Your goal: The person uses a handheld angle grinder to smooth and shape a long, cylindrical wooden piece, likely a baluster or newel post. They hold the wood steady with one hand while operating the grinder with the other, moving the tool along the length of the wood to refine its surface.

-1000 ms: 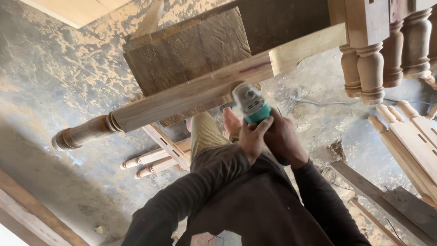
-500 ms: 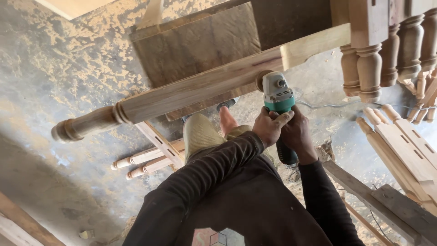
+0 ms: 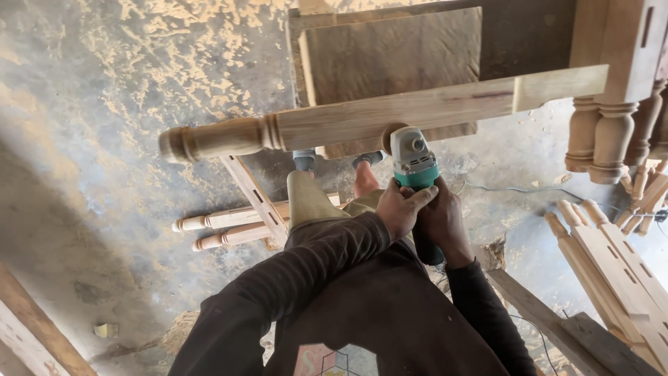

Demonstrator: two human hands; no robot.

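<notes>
**Two hands on an angle grinder held against a turned wooden leg**

Head view, looking down. The landmark is the long turned wooden leg, which lies nearly level across the upper half of the scene, its rounded, ringed end to the left and its square-cut pale end to the right. An angle grinder with a grey head and green body sits just below the leg's middle, its disc touching the leg's lower edge. The left hand is wrapped around the green body from the left, fingers curled shut on it and thumb laid along the top. The right hand grips the dark rear of the grinder, just below and to the right of the left hand, fingers closed around it; the two hands touch. Both arms wear dark sleeves.

Behind the leg, above its middle, stands a flat brown board. Below the leg's left end, two smaller turned spindles lie side by side on the dusty grey floor. Beyond the leg's right end hangs a carved baluster post, and below that lie several pale shaped wooden parts. The person's foot shows just below the leg, left of the grinder.
</notes>
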